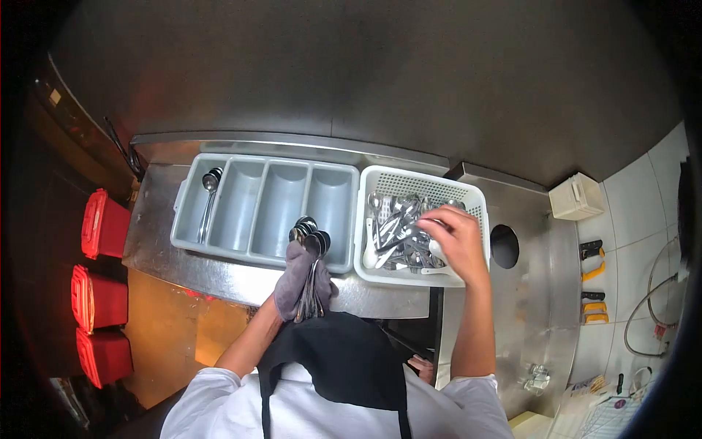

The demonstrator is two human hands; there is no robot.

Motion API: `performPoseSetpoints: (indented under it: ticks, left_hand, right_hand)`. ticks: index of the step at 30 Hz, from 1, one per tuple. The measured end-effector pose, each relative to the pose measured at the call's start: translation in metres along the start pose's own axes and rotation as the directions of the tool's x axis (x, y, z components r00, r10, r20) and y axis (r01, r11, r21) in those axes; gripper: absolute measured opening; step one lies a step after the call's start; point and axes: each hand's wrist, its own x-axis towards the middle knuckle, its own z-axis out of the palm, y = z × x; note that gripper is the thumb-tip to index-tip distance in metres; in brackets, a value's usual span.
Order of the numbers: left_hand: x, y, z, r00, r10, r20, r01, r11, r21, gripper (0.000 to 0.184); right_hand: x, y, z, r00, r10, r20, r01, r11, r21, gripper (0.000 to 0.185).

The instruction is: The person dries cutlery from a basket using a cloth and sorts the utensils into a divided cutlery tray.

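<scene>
My left hand (pixel 294 276), covered by a grey cloth or glove, is closed around a bunch of metal spoons (pixel 313 272), bowls pointing up and away from me. It is at the front edge of a grey cutlery tray (pixel 191 247) with four compartments. A few spoons (pixel 210 192) lie in the leftmost one. Over the white perforated basket (pixel 371 175) on the right, my bare right hand (pixel 455 235) has its fingers pinched together among mixed cutlery (pixel 395 223). What sits between these fingertips is too small to make out. White spoons (pixel 370 252) also lie in the basket.
Tray and basket stand side by side on a steel counter (pixel 157 212) against a metal wall. To the right are a round dark hole (pixel 504 246), a white box (pixel 576 196) and wall-hung knives (pixel 592 249). Red lidded bins (pixel 106 224) line the left.
</scene>
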Motion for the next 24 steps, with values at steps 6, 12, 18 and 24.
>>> performPoseSetpoints:
  ticks: [6, 12, 18, 24]
  left_hand:
    - [-0.025, 0.008, 0.051, 0.998, -0.060, -0.034, 0.061, 0.998, 0.035, 0.046]
    - [-0.014, 0.008, 0.000, 0.961, 0.209, 0.178, -0.234, 0.963, 0.131, 0.015]
    - [-0.023, 0.004, -0.016, 0.981, 0.168, 0.095, -0.162, 0.985, -0.060, 0.027]
    - [-0.027, 0.011, -0.007, 0.985, 0.006, 0.174, 0.015, 0.993, -0.117, 0.027]
  right_hand:
    - [0.025, -0.005, 0.108, 0.925, -0.032, 0.379, -0.045, 0.980, 0.193, 0.023]
    - [0.023, 0.049, 0.132, 0.967, 0.247, 0.068, -0.255, 0.950, 0.178, 0.025]
    - [0.011, 0.164, 0.158, 0.941, 0.333, 0.056, -0.275, 0.853, -0.444, 0.036]
    - [0.018, 0.146, 0.173, 0.855, 0.509, 0.105, -0.380, 0.750, -0.542, 0.027]
